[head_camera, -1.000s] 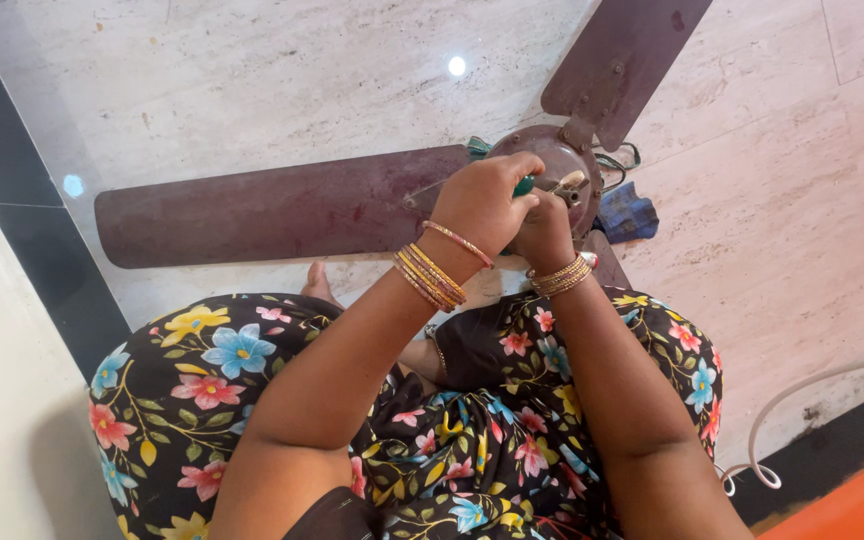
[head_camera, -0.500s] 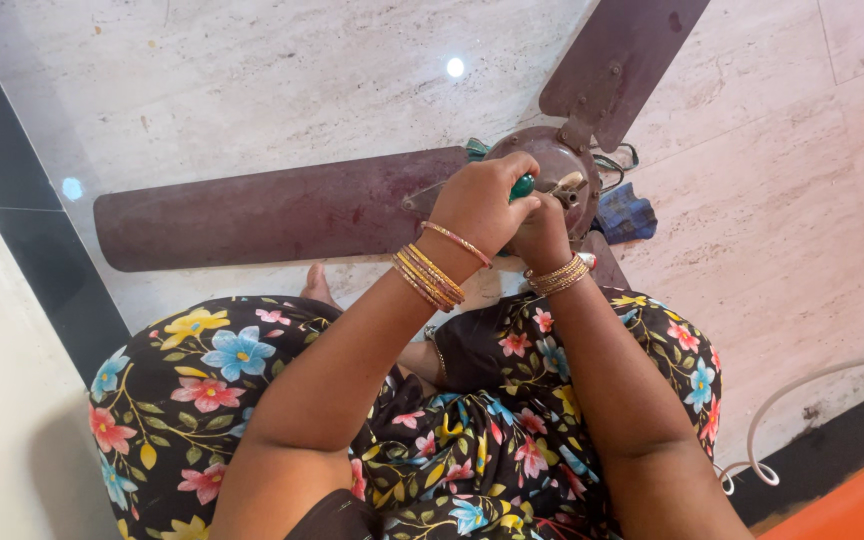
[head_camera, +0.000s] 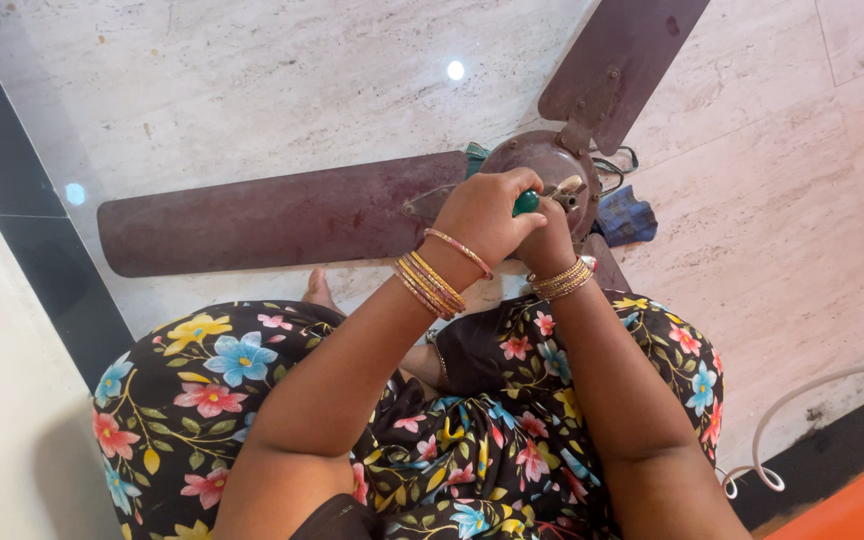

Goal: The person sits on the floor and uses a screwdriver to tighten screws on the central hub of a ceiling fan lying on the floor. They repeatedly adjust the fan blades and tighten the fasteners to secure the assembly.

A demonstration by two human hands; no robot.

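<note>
Gripping: the left hand is closed around a green tool handle, fingers curled over it so only a rounded green end shows past the knuckles.
Right hand: the right hand sits just beside and partly under the left, touching it; its fingers are curled, but whether they clasp the handle or the fan cannot be told.
Handle's place: between both hands, directly above the fan hub; its tip is hidden.
Fan: a brown ceiling fan lies on the pale marble floor, one blade stretching left, another blade running up and right.
Nearby: a blue cloth lies just right of the hub; a white cable curves at the lower right.
Wrists: gold bangles ring both wrists, over a floral dress.
</note>
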